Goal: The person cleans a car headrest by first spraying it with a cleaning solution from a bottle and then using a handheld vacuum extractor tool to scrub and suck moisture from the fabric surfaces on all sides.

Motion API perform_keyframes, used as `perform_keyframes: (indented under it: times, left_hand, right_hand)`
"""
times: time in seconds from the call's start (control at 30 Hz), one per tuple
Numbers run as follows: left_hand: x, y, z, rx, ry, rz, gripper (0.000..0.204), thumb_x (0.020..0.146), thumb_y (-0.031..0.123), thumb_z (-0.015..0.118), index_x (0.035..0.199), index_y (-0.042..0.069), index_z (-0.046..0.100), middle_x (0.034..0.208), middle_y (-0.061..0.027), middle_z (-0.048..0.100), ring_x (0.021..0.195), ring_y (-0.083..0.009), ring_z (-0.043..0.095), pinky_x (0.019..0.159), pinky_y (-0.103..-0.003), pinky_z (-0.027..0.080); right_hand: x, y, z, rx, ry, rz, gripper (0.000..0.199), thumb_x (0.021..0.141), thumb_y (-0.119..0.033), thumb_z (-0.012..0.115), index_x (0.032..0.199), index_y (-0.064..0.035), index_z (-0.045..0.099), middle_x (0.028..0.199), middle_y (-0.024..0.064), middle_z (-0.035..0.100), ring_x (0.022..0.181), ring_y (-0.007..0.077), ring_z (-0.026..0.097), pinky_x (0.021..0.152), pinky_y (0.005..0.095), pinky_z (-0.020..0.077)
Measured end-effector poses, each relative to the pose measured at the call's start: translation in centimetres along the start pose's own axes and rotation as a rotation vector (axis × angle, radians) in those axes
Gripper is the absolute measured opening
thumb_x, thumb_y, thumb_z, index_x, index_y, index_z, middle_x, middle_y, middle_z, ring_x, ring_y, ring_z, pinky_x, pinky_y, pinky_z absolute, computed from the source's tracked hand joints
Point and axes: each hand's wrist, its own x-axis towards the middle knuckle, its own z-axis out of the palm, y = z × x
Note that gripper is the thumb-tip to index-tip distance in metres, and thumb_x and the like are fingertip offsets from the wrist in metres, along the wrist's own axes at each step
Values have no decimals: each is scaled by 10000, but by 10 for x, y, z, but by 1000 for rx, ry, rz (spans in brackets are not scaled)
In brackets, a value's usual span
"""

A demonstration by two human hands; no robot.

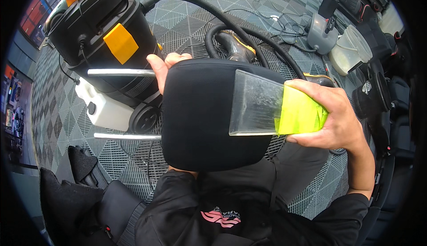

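A black car headrest (200, 117) with two shiny metal posts (122, 72) pointing left is held up in front of me. My left hand (164, 68) grips it from behind; the thumb and some fingers show at its upper left edge, while the palm is hidden. My right hand (336, 112) is closed around the neon-yellow wrapped end of a clear, flat plastic vacuum nozzle (255, 103). The nozzle's wide edge lies over the headrest's right half; whether it touches the fabric, I cannot tell.
A black vacuum (106, 41) with orange latches stands at upper left, its ribbed hose (213, 10) arching across behind the headrest. Beside it lies a white jug (104, 108). Farther right are a grey sprayer-like device (322, 34), a translucent bucket (351, 50) and loose cables on grey floor tiles.
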Motion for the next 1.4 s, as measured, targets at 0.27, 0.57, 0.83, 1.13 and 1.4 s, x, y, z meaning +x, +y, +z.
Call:
perform_keyframes:
  times: [0.27,0.57,0.83,1.13,1.4]
  left_hand:
    - [7,25,-9,-112,-204,-55,690,1042,651,354,690,86,537,572,13,444,468,-92,392,457,-276,388]
    - [1,0,16,91,-46,123,693,1047,630,371,733,48,579,576,-8,451,486,-122,441,497,-286,423]
    - [-8,65,8,200,-20,376,700,1051,611,387,771,13,617,579,-27,458,502,-149,485,532,-294,454]
    - [-11,34,-18,992,-162,616,704,1057,585,414,818,-30,661,580,-39,455,513,-168,499,556,-310,463]
    - [-49,20,-59,1338,-328,774,822,976,732,436,1121,-64,581,1064,-184,597,938,-244,595,861,-387,498]
  right_hand:
    - [-14,6,-14,3,-32,36,779,632,-268,924,1303,-3,628,1149,163,730,978,316,740,885,360,575]
    - [-25,12,-21,19,-15,34,810,594,-283,932,1290,10,637,1121,166,734,937,297,744,865,349,573]
    - [-41,41,-30,-33,3,132,828,570,-304,941,1276,13,646,1079,145,741,935,256,736,872,348,561]
    - [10,35,-16,43,-43,123,730,677,-380,902,1268,-26,660,1041,141,735,917,268,719,850,361,556]
    - [30,43,11,66,-215,206,716,694,-381,896,1268,-26,654,982,148,729,850,274,703,810,359,552]
